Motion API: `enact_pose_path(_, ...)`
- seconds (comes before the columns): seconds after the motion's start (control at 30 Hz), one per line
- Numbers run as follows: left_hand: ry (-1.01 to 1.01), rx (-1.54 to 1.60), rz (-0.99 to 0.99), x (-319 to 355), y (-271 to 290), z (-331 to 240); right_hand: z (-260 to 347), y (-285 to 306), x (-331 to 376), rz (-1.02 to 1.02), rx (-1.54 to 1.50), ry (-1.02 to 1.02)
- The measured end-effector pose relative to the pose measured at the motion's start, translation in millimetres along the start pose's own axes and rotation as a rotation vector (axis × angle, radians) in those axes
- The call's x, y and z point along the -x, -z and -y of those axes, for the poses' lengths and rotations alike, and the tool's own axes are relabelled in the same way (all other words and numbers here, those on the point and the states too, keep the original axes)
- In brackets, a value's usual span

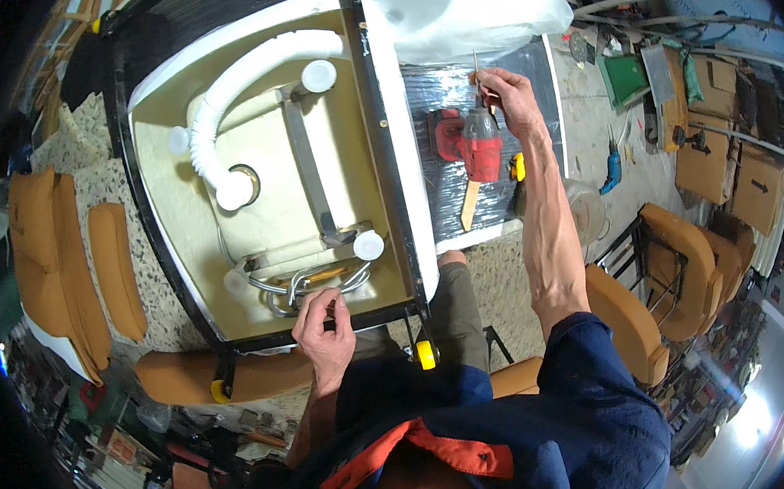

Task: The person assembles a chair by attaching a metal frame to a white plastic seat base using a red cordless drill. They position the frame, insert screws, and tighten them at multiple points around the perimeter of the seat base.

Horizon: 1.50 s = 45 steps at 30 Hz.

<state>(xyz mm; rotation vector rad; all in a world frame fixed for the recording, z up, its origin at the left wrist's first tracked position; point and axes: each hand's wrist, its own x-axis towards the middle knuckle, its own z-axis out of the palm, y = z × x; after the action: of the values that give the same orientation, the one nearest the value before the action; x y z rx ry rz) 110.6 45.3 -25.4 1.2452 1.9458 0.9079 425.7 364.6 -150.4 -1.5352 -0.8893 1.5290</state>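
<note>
My right hand [511, 100] pinches a thin metal bit [475, 60] at the front of a red and grey power drill [482, 147]. The drill lies on a dark, plastic-wrapped surface [439, 200]; whether the bit sits in its chuck is hidden by my fingers. My left hand [326, 335] is at the near rim of an upturned cream tub [167, 206] in a black frame. Its fingers are closed together, and what they hold, if anything, cannot be made out. Just beyond them lie looped silver metal hoses [291, 292] inside the tub.
A white corrugated pipe [211, 121] curves through the tub, beside a grey metal bar [302, 151]. Yellow-wheeled casters [427, 355] stick out from the frame. Tan cushions [117, 273] and tan chairs [676, 270] stand around. A blue drill [611, 164] lies on the floor at right.
</note>
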Motion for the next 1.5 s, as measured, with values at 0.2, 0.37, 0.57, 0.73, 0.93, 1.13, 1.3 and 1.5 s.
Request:
enact_pose_path(0.2, -0.012, 0.009, 0.016, -1, -9, 0, -202, 114, -6, -0.43, 1.025, -0.082)
enact_pose_path(0.37, 0.007, -0.042, -0.01, 6, -4, 3, -248, 49, 58, -0.402, 0.98, -0.222)
enact_pose_path(0.57, -0.023, -0.002, 0.034, 2, -3, 3, -218, 68, 64, -0.547, 0.918, -0.33)
enact_pose_path(0.73, -0.003, 0.088, 0.032, 5, 7, -3, -159, 95, 115, -0.489, 0.8, -0.109)
enact_pose_path(0.93, 0.082, 0.357, 0.028, 25, 53, -34, -16, 100, 207, -0.162, 0.207, -0.067)
enact_pose_path(1.13, 0.105, 0.497, -0.126, 1, 158, -54, 118, -9, 295, 0.118, 0.114, -0.025)
enact_pose_path(1.3, 0.095, 0.146, -0.175, -69, 217, 30, 137, -153, 343, 0.372, 0.192, -0.022)
enact_pose_path(1.5, 0.101, 0.078, -0.086, -131, 216, 116, 70, -304, 330, 0.481, 0.453, -0.09)
